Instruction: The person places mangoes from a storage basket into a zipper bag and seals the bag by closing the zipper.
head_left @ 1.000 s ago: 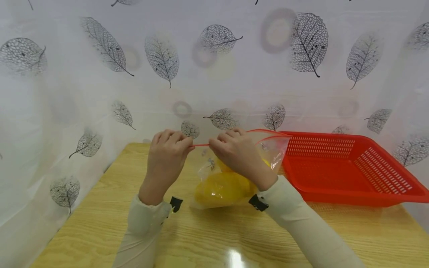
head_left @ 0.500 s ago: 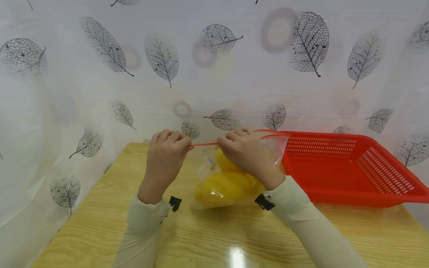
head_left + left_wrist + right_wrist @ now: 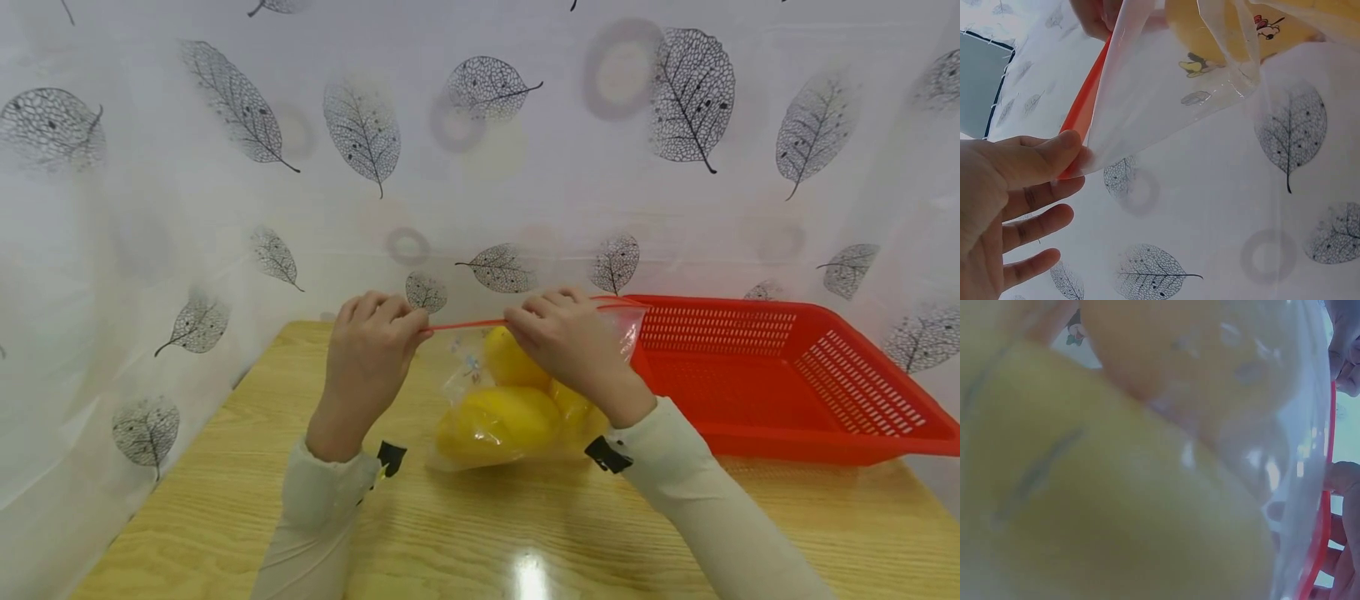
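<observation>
A clear zip bag [image 3: 459, 383] with a red zip strip [image 3: 468, 323] stands upright on the table, holding several rounded yellow fruits [image 3: 498, 421]. My left hand [image 3: 367, 358] pinches the left corner of the bag's mouth. In the left wrist view, the thumb of that hand [image 3: 1013, 194] presses on the red strip's end, its lower fingers spread. Farther right along the strip, my right hand [image 3: 566, 346] pinches it between thumb and fingers. Past that hand the strip's two edges lie close together. In the right wrist view, yellow fruit [image 3: 1116, 500] behind clear plastic fills most of the picture.
A red basket [image 3: 780, 446] with slotted sides sits right of the bag, close behind the right forearm. Pale sheeting with leaf prints [image 3: 360, 133] hangs behind and left of the wooden table [image 3: 480, 533].
My right hand has slid to the right along the red strip, and the gap between the strip's edges at the right end has narrowed. My left hand has stayed at the corner.
</observation>
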`<state>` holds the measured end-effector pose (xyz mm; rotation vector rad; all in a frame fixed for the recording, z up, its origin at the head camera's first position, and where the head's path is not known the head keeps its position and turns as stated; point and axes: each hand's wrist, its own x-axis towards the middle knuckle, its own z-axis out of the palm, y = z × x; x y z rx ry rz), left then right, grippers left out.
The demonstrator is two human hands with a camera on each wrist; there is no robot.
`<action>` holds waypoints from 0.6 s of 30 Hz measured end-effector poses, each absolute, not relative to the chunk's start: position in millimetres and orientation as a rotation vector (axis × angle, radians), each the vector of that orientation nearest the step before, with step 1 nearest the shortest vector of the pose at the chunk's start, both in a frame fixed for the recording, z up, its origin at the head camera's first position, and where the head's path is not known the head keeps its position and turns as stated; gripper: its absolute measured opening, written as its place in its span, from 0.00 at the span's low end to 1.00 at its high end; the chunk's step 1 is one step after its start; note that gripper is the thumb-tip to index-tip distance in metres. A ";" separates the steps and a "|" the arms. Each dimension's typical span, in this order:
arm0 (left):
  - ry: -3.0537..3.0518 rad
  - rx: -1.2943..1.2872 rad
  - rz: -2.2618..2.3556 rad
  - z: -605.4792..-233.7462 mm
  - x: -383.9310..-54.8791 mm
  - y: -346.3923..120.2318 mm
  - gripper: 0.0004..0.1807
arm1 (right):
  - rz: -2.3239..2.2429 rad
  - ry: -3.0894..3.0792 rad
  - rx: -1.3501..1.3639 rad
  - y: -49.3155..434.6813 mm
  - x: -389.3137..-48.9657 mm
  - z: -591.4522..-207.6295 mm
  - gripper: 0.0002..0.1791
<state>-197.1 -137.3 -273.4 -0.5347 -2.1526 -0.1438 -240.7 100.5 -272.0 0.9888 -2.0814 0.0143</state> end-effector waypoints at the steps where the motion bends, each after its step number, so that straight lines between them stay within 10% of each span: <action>1: -2.155 -0.534 -0.144 -273.2 -196.8 -137.4 0.06 | 0.021 -2.079 0.988 101.4 -240.8 -272.2 0.08; 18: -2.143 -0.540 -0.166 -273.8 -197.1 -138.8 0.06 | 0.067 -2.034 0.979 116.3 -247.6 -276.0 0.06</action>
